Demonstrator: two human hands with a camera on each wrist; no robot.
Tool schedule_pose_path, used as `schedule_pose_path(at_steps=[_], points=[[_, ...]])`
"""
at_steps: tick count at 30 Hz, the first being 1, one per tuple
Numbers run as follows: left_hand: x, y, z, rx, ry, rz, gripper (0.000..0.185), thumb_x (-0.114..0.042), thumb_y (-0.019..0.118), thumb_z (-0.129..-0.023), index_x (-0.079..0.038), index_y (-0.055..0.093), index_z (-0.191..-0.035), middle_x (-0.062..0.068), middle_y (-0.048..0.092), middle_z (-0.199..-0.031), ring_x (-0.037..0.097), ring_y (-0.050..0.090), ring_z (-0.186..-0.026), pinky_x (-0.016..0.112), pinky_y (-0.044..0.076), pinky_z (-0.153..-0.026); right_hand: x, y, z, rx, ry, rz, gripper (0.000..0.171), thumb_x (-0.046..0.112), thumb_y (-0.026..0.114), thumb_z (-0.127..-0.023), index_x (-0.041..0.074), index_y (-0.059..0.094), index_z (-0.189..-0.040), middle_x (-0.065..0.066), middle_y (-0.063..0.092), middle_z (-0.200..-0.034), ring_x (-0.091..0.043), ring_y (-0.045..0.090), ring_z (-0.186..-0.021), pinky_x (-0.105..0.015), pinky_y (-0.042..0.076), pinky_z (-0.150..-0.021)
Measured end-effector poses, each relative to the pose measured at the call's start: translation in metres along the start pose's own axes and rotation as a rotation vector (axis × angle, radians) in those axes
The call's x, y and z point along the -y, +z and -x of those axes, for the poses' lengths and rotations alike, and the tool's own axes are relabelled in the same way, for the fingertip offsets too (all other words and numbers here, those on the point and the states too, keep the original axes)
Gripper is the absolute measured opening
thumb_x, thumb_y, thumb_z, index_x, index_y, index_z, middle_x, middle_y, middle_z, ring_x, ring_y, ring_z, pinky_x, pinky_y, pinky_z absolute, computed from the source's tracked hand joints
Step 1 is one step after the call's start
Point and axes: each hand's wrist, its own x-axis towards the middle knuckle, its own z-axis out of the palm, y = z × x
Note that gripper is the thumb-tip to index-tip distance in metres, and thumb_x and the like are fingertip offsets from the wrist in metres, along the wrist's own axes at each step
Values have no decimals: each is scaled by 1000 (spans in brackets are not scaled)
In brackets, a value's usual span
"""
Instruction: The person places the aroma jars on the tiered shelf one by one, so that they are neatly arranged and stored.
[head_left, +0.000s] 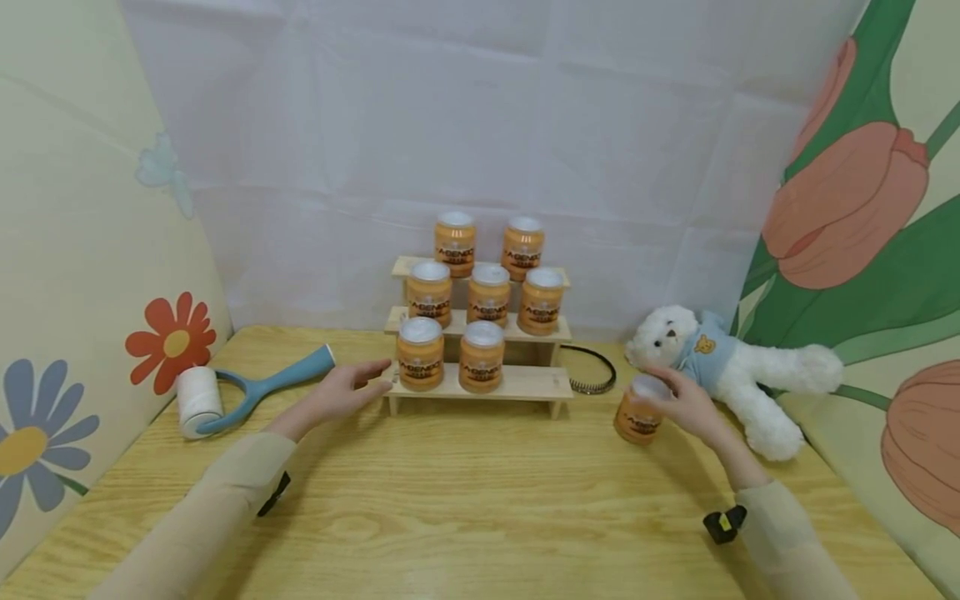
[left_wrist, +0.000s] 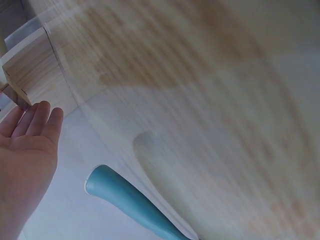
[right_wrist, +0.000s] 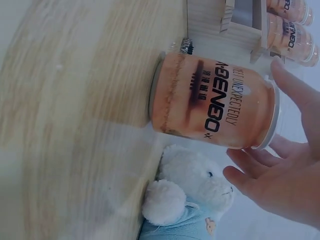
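Observation:
An orange can (head_left: 637,412) with a silvery lid stands on the table right of the wooden shelf. My right hand (head_left: 686,404) is at its upper part; in the right wrist view the thumb and the fairly straight fingers (right_wrist: 240,172) lie on opposite sides of the can (right_wrist: 215,100), the thumb slightly apart from the lid. My left hand (head_left: 348,392) is at the left end of the three-step wooden shelf (head_left: 525,382), its extended fingers (left_wrist: 37,120) near or touching the shelf's end. Several matching cans (head_left: 482,358) stand upright on the steps.
A white plush bear (head_left: 708,350) in a blue shirt lies behind and right of my right hand. A black headband (head_left: 600,385) lies beside the shelf. At the left is a blue-handled lint roller (head_left: 288,377). A white cloth (head_left: 487,125) hangs behind the table (head_left: 465,508).

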Motion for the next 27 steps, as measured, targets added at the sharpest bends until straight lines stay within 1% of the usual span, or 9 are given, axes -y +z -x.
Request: schedule_pose_path(at_steps=[4, 6, 9, 12, 16, 20, 23, 27], points=[[0, -1, 0, 0, -3, 3, 62, -36, 49, -98, 5, 35, -142, 25, 38, -144, 43, 39, -130, 55, 37, -105, -2, 0, 0, 48, 37, -48, 72, 30, 64, -90, -4, 31, -144, -30, 41, -137, -45, 48, -119, -49, 51, -88], [0, -1, 0, 0, 0, 2, 62, -36, 49, -98, 5, 35, -142, 25, 38, -144, 43, 39, -130, 55, 37, -105, -4, 0, 0, 67, 57, -65, 75, 30, 64, -90, -5, 28, -145, -31, 44, -134, -44, 52, -115, -44, 55, -82], [0, -1, 1, -2, 6, -3, 61, -35, 49, -98, 5, 36, -142, 25, 38, -144, 43, 40, -129, 55, 37, -105, -5, 0, 0, 75, 68, -65, 75, 31, 64, -90, -7, 28, -144, -30, 47, -131, -43, 52, -115, -40, 55, -81], [1, -1, 1, -5, 9, -6, 60, -34, 49, -98, 6, 36, -141, 26, 39, -143, 43, 40, -129, 55, 38, -104, -6, 2, -2, 58, 79, -42, 75, 34, 65, -89, -7, 32, -142, -29, 49, -129, -40, 54, -113, -38, 55, -79], [4, 0, 1, -6, 9, -4, 60, -34, 49, -98, 5, 36, -142, 25, 39, -143, 43, 40, -129, 55, 38, -105, -5, 3, -4, 29, 115, -11, 77, 38, 68, -86, -6, 37, -140, -28, 52, -126, -37, 56, -108, -36, 55, -76], [4, 0, 1, -5, 9, -2, 60, -35, 49, -98, 5, 36, -142, 25, 39, -144, 43, 40, -129, 55, 37, -105, -2, 5, -5, 4, 153, 22, 79, 44, 69, -83, -5, 39, -138, -28, 51, -128, -37, 55, -110, -38, 55, -78], [3, 0, 1, -4, 10, -2, 60, -35, 49, -98, 4, 36, -142, 25, 38, -144, 43, 40, -129, 55, 38, -105, 0, 6, -6, -9, 159, 30, 79, 45, 69, -82, -4, 41, -137, -28, 51, -128, -38, 55, -110, -39, 55, -79], [2, 0, 0, -4, 8, -3, 60, -35, 49, -98, 4, 36, -142, 24, 39, -144, 42, 40, -129, 54, 38, -105, 4, 6, -8, -19, 145, 18, 77, 45, 69, -82, -2, 44, -136, -25, 55, -124, -33, 58, -104, -35, 55, -75]])
